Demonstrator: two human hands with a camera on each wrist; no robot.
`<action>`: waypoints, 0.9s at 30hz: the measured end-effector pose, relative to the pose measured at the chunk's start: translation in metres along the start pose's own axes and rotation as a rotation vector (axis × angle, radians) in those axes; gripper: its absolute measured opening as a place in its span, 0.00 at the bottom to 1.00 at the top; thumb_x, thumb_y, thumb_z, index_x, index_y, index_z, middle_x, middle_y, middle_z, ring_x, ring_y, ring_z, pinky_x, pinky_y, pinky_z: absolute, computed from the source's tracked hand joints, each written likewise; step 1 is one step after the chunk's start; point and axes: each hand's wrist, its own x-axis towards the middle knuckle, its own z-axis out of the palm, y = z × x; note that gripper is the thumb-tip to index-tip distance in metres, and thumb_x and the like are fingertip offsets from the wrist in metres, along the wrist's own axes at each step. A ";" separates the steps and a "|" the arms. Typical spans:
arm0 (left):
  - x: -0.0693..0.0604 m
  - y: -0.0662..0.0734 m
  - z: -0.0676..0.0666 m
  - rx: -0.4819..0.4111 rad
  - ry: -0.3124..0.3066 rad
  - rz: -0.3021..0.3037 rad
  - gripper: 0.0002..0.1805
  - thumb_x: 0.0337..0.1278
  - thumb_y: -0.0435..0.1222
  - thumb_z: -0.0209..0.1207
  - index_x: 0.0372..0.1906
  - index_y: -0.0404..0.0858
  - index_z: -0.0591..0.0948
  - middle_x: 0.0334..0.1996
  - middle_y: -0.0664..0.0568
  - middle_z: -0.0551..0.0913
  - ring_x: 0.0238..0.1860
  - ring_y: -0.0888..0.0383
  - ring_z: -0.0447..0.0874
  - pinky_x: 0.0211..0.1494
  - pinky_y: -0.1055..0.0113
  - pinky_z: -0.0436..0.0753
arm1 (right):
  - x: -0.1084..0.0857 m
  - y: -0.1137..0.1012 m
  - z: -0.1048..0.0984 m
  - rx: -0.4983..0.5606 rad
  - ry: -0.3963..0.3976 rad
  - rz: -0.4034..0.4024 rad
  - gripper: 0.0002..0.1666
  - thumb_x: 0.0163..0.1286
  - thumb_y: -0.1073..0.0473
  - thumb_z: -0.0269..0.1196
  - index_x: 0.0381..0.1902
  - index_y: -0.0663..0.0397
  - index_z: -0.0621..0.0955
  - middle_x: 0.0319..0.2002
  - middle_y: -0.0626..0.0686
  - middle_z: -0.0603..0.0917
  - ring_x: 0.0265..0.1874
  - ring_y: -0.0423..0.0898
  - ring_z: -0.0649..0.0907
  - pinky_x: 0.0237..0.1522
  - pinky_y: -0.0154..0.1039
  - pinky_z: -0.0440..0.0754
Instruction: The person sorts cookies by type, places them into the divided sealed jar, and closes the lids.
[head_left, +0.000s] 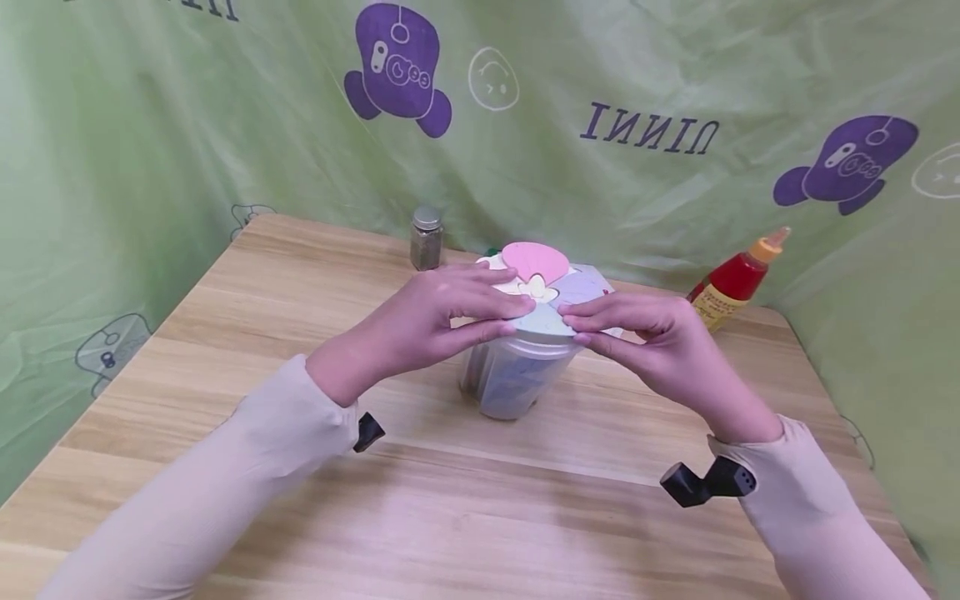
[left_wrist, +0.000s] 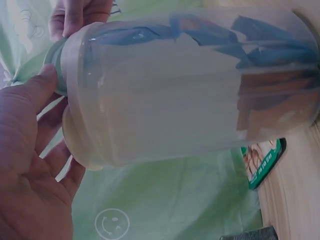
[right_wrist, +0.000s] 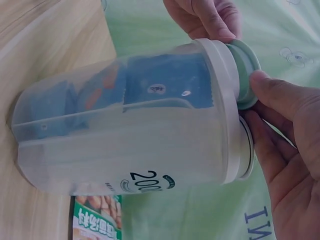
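Observation:
A tall clear storage container (head_left: 513, 383) with compartments stands upright on the wooden table. Its white-rimmed top carries petal-shaped lids: a pink lid (head_left: 536, 262), a lavender lid (head_left: 579, 285) and, towards me, a pale green lid (head_left: 546, 323). My left hand (head_left: 450, 312) pinches the green lid's left edge, thumb at the front and fingers over the top. On its right edge my right hand (head_left: 652, 333) pinches the same lid between thumb and fingers. Through the clear wall, blue packets (right_wrist: 167, 82) show in the right wrist view, and a brown one (left_wrist: 265, 100) in the left.
Behind to the left stands a small spice jar (head_left: 426, 242) with a grey cap. A red squeeze bottle (head_left: 731, 279) with an orange cap is at the right. A green printed packet (right_wrist: 97, 217) sits behind the container. A green curtain (head_left: 600, 67) hangs around the table.

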 end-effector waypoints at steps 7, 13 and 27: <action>-0.003 -0.004 -0.002 0.040 -0.028 0.059 0.19 0.65 0.34 0.69 0.59 0.38 0.87 0.55 0.49 0.91 0.69 0.43 0.82 0.82 0.47 0.71 | -0.003 -0.001 0.005 -0.062 -0.008 -0.042 0.22 0.55 0.81 0.74 0.46 0.60 0.92 0.49 0.55 0.93 0.55 0.33 0.88 0.73 0.32 0.77; -0.004 -0.005 -0.001 0.049 -0.027 0.071 0.18 0.64 0.34 0.69 0.59 0.39 0.88 0.56 0.49 0.91 0.70 0.44 0.82 0.82 0.48 0.71 | -0.005 -0.002 0.006 -0.086 -0.008 -0.036 0.23 0.53 0.81 0.74 0.46 0.59 0.92 0.48 0.58 0.93 0.55 0.33 0.88 0.77 0.35 0.74; -0.007 -0.011 0.005 0.022 -0.016 0.114 0.18 0.64 0.33 0.69 0.59 0.38 0.88 0.57 0.48 0.91 0.71 0.44 0.80 0.82 0.45 0.69 | -0.009 -0.003 0.011 -0.099 0.000 -0.052 0.25 0.52 0.82 0.75 0.46 0.58 0.92 0.50 0.58 0.92 0.57 0.34 0.87 0.74 0.33 0.76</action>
